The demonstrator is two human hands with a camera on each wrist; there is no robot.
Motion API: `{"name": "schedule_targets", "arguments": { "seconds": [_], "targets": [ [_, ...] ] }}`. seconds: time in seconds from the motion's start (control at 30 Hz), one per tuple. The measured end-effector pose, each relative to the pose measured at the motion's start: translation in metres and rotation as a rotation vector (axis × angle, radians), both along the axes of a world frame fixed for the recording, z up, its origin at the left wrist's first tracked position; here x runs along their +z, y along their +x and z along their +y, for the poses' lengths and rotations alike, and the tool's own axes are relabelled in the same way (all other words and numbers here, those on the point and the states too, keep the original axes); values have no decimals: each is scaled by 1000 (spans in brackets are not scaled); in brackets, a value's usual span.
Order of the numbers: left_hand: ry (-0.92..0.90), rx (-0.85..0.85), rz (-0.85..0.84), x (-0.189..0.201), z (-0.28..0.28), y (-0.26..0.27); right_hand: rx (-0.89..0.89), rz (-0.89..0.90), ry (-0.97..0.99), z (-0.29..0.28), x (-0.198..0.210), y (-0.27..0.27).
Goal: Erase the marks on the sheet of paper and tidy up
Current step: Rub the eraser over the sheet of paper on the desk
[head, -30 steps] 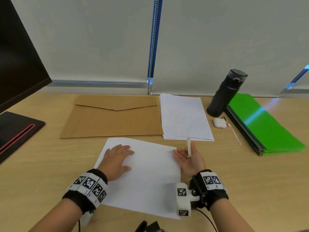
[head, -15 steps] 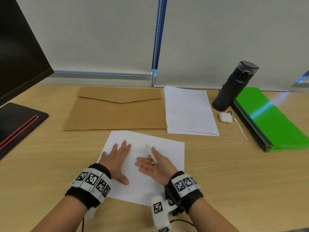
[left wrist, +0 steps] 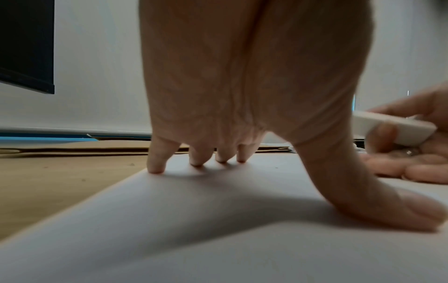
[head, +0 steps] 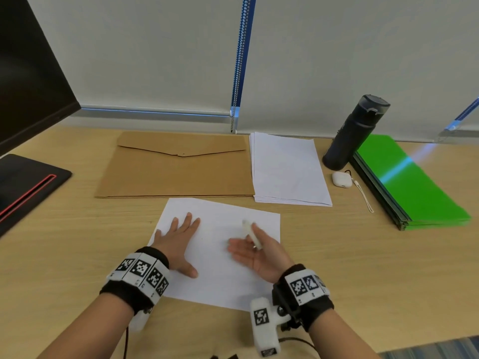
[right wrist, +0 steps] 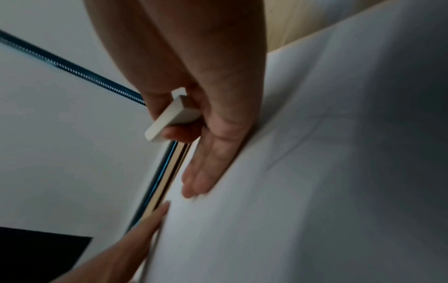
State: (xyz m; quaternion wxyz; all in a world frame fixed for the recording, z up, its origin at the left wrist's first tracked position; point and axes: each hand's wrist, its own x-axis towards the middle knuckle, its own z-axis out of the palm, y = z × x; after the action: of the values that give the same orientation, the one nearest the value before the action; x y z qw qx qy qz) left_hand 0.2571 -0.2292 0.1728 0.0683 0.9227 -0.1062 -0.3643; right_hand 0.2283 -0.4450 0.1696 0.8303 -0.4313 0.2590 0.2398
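Observation:
A white sheet of paper [head: 220, 283] lies on the wooden desk in front of me. My left hand [head: 181, 239] presses flat on its left part, fingers spread and straight [left wrist: 157, 162]. My right hand [head: 248, 251] is over the middle of the sheet with its little-finger edge on the paper [right wrist: 315, 172]. Thumb and forefinger pinch a white bar eraser [head: 251, 233] [right wrist: 169, 118] [left wrist: 392, 128], while the other fingers lie straight along the sheet. A faint pencil line [right wrist: 290, 149] shows beside the right hand.
Behind the sheet lie a brown envelope folder [head: 176, 174] and a stack of white paper [head: 287, 169]. At the right are a dark bottle [head: 355, 133], a white earbud case [head: 341, 179] and green folders [head: 412, 182]. A monitor [head: 26, 73] stands at the left.
My right hand, still holding the eraser, has swept from the sheet's right edge leftward onto its middle. The left hand keeps pressing the sheet in the same spot.

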Motion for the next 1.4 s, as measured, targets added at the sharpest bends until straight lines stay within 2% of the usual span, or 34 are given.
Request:
{"name": "schedule_targets", "arguments": {
  "seconds": [0.07,0.1,0.27,0.33,0.4,0.47,0.53,0.6,0.63,0.7,0.8,0.87,0.93,1.13,1.3,1.33,1.4],
  "targets": [
    [7,0,0,0,-1,-1,108,5,-75,3,-5,-3],
    [7,3,1,1,-1,-2,73,12,-90,-1,-6,-1],
    [16,27,-2,1,-2,-8,-543,-96,-428,-50,-5,24],
    [30,31,6,1,-4,-9,-642,-144,-432,-60,0,27],
    [54,30,15,2,-6,-11,-479,-131,-300,-54,7,20],
    [71,33,25,4,-10,-11,-177,-77,-157,-38,11,8],
    [79,45,30,6,-11,-11,120,-49,-118,-23,6,-1],
    [81,55,31,7,-12,-12,230,-35,-143,-17,-1,-1],
    [80,58,31,7,-12,-12,189,-33,-133,-19,-3,2],
    [74,66,32,8,-12,-13,-50,-66,-162,-30,-5,16],
    [78,85,38,8,-13,-14,-393,-126,-349,-61,-2,36],
    [95,99,44,8,-15,-16,-460,-132,-390,-79,4,38],
    [84,77,29,8,-21,-18,-371,-158,-422,-88,10,28],
    [-185,-101,-65,4,-71,-23,175,-337,-828,-86,16,-4],
    [-96,-236,-34,-3,-105,-22,620,-362,-971,-68,16,-13],
    [-68,-258,-34,-5,-106,-21,650,-361,-987,-65,15,-11],
    [-39,-278,-42,-7,-107,-20,586,-383,-1052,-63,13,-5]
  ]
}}
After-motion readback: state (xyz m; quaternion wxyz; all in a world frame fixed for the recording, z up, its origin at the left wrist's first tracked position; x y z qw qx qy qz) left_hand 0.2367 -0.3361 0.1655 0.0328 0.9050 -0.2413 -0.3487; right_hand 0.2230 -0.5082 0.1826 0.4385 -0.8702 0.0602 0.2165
